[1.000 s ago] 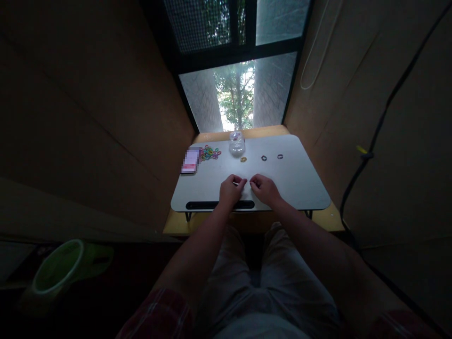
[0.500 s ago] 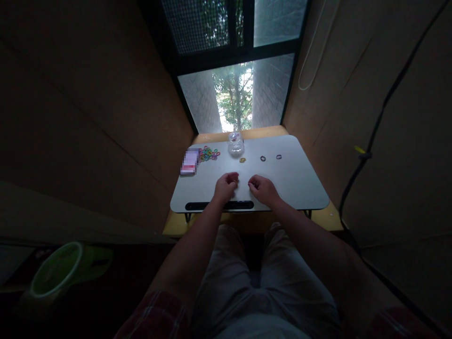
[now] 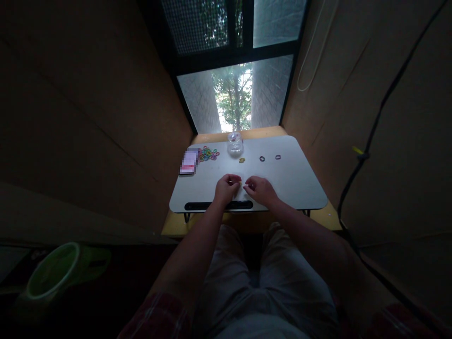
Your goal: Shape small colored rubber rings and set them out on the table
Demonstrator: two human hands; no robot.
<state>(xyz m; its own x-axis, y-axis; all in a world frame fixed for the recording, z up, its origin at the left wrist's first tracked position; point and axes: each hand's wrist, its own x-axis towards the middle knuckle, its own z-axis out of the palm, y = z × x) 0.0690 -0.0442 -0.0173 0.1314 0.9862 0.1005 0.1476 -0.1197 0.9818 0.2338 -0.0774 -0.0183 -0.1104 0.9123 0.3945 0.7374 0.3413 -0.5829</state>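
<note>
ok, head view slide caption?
Left hand holds a yellow bit, right hand close by, jar and coloured rings beyond.

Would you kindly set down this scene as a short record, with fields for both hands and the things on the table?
Left hand: fingers curled, small yellow piece at the fingertips
Right hand: fingers bent, close to the left; contents unclear
Table: white top, black slot at near edge
Jar: clear, near the far edge
Ring pile: many colours, beside the phone
Separate rings: yellow, dark, purple
</note>
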